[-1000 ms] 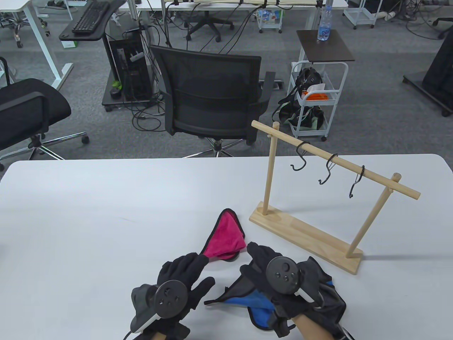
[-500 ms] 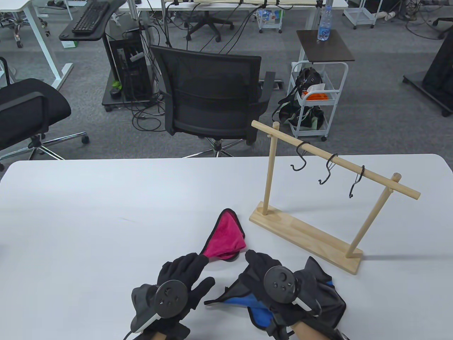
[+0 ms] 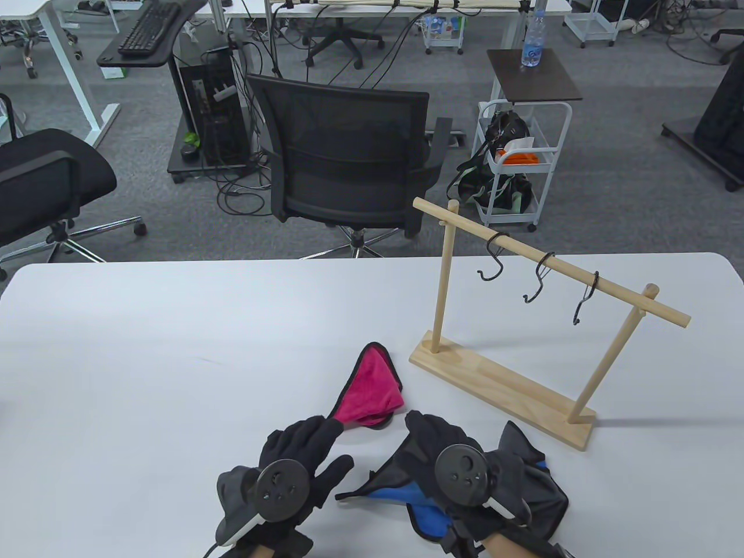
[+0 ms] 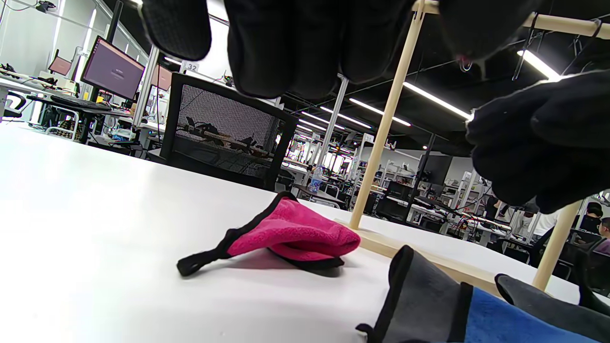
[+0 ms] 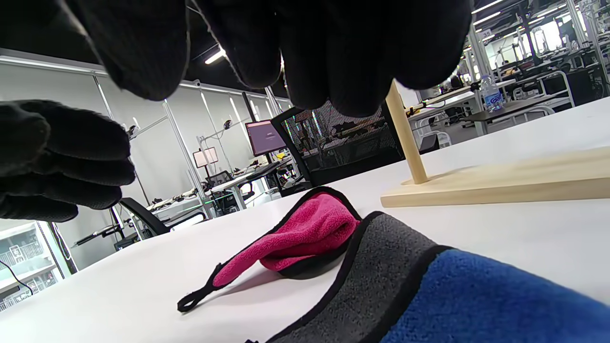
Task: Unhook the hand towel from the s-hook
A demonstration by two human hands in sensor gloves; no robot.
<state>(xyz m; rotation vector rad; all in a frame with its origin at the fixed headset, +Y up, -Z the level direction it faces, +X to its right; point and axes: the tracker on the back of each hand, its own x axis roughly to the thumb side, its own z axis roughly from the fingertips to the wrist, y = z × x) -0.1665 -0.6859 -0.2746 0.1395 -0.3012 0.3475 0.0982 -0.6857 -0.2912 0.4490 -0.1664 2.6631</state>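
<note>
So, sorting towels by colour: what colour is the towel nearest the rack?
Pink towel, black-edged; clearest in left wrist view.

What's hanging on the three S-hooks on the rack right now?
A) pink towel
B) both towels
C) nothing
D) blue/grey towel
C: all three S-hooks on the wooden rack are bare; the pink towel and the blue/grey towel both lie on the white table.

The right hand [image 3: 459, 471] has shifted slightly over the blue-and-grey towel [image 3: 401, 494], drawing back a little toward the near edge.
</note>
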